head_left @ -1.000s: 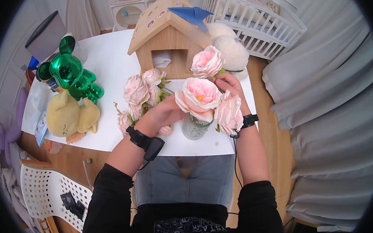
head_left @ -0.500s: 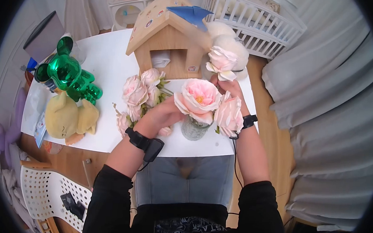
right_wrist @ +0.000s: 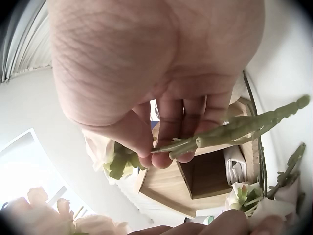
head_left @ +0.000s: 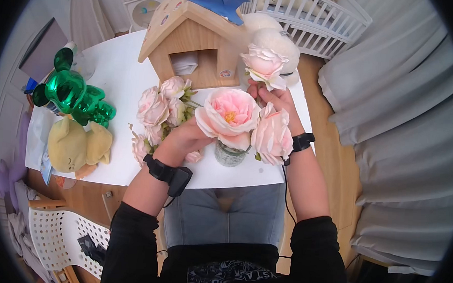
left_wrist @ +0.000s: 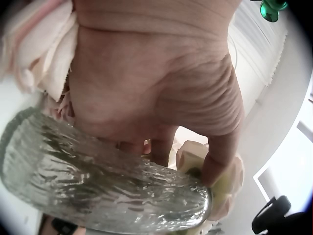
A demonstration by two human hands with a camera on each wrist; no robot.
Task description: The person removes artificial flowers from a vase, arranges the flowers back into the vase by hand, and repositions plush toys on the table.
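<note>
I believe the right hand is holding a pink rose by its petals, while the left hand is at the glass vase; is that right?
Not quite: the right hand holds the pink rose by its green stem, not its petals, as the right wrist view shows. The left hand is at the glass vase.

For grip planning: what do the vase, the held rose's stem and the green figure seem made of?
Vase: likely glass; clear, glossy, rippled, and see-through.
Stem: probably moulded plastic; satin green, with nubbly bumps.
Green figure: chrome-like finish, mirror reflections; plastic or metal beneath, unclear.
</note>
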